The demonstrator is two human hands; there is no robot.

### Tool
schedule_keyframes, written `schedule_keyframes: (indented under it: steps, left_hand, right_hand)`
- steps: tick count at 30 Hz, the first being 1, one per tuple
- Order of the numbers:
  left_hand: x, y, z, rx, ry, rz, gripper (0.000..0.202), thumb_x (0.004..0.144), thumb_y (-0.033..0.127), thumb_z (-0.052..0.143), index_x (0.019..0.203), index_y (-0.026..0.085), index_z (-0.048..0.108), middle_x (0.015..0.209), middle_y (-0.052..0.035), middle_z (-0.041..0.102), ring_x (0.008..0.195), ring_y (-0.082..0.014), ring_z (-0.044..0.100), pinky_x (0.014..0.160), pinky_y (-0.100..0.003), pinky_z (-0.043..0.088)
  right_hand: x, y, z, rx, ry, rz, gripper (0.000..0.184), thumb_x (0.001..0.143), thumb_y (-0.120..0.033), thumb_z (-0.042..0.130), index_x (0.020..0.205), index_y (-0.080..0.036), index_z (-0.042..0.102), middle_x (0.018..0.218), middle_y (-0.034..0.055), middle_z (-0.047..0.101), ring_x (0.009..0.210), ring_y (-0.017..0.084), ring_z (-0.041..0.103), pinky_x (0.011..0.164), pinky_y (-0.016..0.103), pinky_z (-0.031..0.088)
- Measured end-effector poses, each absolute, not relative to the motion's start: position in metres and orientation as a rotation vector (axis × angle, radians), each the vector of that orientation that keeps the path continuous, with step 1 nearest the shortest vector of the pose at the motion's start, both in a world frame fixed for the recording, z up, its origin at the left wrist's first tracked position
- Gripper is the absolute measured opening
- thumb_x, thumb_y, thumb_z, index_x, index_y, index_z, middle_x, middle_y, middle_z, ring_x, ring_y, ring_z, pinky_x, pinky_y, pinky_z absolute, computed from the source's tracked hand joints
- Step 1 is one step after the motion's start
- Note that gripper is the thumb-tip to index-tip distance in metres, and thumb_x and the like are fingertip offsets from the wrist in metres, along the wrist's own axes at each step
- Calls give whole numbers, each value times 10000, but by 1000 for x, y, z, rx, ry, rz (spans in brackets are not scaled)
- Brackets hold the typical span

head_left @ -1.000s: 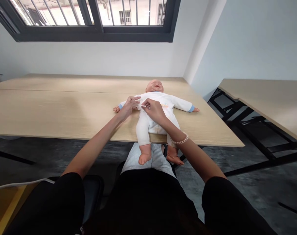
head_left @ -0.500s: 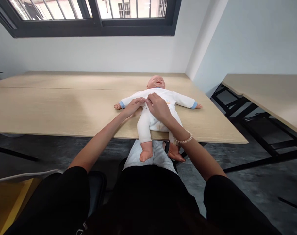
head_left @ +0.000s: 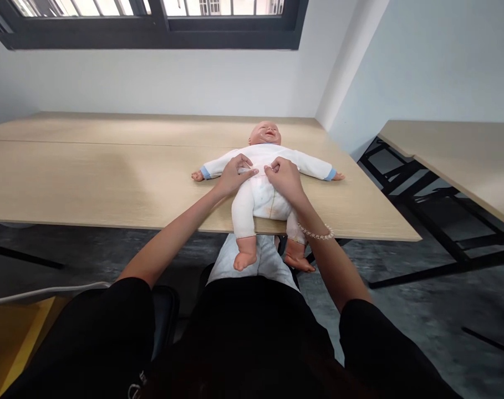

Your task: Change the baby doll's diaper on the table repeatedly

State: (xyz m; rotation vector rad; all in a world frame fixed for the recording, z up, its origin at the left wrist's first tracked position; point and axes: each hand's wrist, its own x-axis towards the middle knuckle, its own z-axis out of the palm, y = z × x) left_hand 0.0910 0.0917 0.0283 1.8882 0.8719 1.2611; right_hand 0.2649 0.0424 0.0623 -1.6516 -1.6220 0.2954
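Note:
A baby doll [head_left: 265, 133] lies on its back, head away from me, arms spread and feet hanging over the table's near edge. It wears a white top [head_left: 269, 153] with blue cuffs and a white diaper [head_left: 272, 200] with a yellowish line down its front. At the diaper's waist, my left hand [head_left: 237, 176] has its thumb and fingers bent round the edge on the doll's left-hand side in view. Opposite it, my right hand [head_left: 283, 176] pinches the waist edge with thumb and forefinger. The fingers partly hide the edge between them.
The doll rests near the right end of a pale wooden table [head_left: 89, 183]. Another table [head_left: 463, 149] with black folding legs stands to the right. A barred window [head_left: 160, 22] is in the wall behind. A yellow box [head_left: 23, 338] sits at lower left.
My hands were close together at the left side of the doll's waist. My right hand has moved right, and both now sit apart at the front, showing more of the diaper.

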Motion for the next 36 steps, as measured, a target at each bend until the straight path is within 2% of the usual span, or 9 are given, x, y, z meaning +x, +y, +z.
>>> schedule_keyframes:
  steps: [7, 13, 18, 23, 26, 28, 31, 34, 36]
  left_hand:
    - [87, 83, 31, 2083, 855, 1306, 208, 879, 412, 721, 934, 212, 719, 1084, -74, 670, 1121, -248, 574, 1086, -404, 419]
    - [90, 81, 27, 2157, 780, 1180, 305, 967, 461, 599, 1021, 236, 797, 1257, -89, 638, 1268, -260, 513, 1169, -436, 365]
    - [87, 82, 25, 2261, 803, 1112, 414, 1021, 481, 480, 1148, 236, 789, 1355, -98, 596, 1328, -262, 478, 1204, -433, 319]
    - [90, 70, 39, 2478, 925, 1011, 397, 1032, 476, 476, 1132, 253, 788, 1476, -85, 560, 1432, -318, 381, 1222, -514, 223]
    - [98, 53, 53, 2631, 1014, 913, 343, 997, 495, 564, 1106, 246, 774, 1433, -95, 604, 1473, -371, 330, 1227, -570, 140]
    - [105, 43, 59, 2706, 1022, 879, 353, 979, 509, 595, 1083, 213, 758, 1331, -123, 654, 1457, -389, 359, 1235, -583, 102]
    - [116, 37, 63, 2736, 955, 818, 412, 981, 541, 571, 1071, 172, 731, 1225, -144, 686, 1355, -371, 487, 1240, -551, 168]
    - [124, 39, 61, 2663, 853, 718, 481, 1002, 554, 517, 1205, 153, 689, 1372, -163, 642, 1353, -349, 529, 1193, -467, 319]
    - [127, 40, 59, 2591, 829, 687, 518, 1017, 554, 487, 1327, 166, 633, 1463, -154, 598, 1395, -342, 516, 1172, -442, 360]
  right_hand:
    - [270, 49, 49, -1557, -1568, 261, 234, 848, -264, 654, 719, -235, 461, 731, 38, 608, 756, 245, 569, 799, 394, 467]
    - [275, 52, 45, -1476, -1532, 348, 145, 761, -215, 651, 781, -224, 508, 772, 24, 623, 765, 226, 591, 770, 376, 485]
    - [278, 51, 52, -1499, -1484, 381, 235, 656, -80, 617, 808, -215, 497, 882, 37, 600, 799, 211, 572, 810, 374, 481]
    - [280, 53, 51, -1456, -1486, 400, 241, 631, -59, 547, 803, -218, 491, 855, 22, 580, 781, 209, 555, 818, 376, 478]
    - [279, 52, 50, -1418, -1516, 392, 241, 625, -68, 521, 812, -215, 488, 841, 14, 567, 746, 189, 537, 800, 358, 478]
    - [278, 48, 50, -1360, -1497, 363, 233, 643, -86, 501, 838, -214, 487, 855, 16, 557, 729, 171, 525, 780, 336, 482]
    - [282, 38, 52, -1259, -1395, 281, 181, 710, -129, 485, 866, -219, 476, 880, 29, 561, 751, 166, 536, 757, 307, 491]
    - [293, 27, 52, -1229, -1373, 200, 105, 778, -192, 509, 880, -218, 521, 944, 62, 620, 841, 192, 583, 774, 320, 502]
    - [301, 23, 48, -1227, -1481, 211, 107, 804, -235, 532, 888, -211, 594, 982, 77, 668, 899, 218, 612, 820, 353, 508]
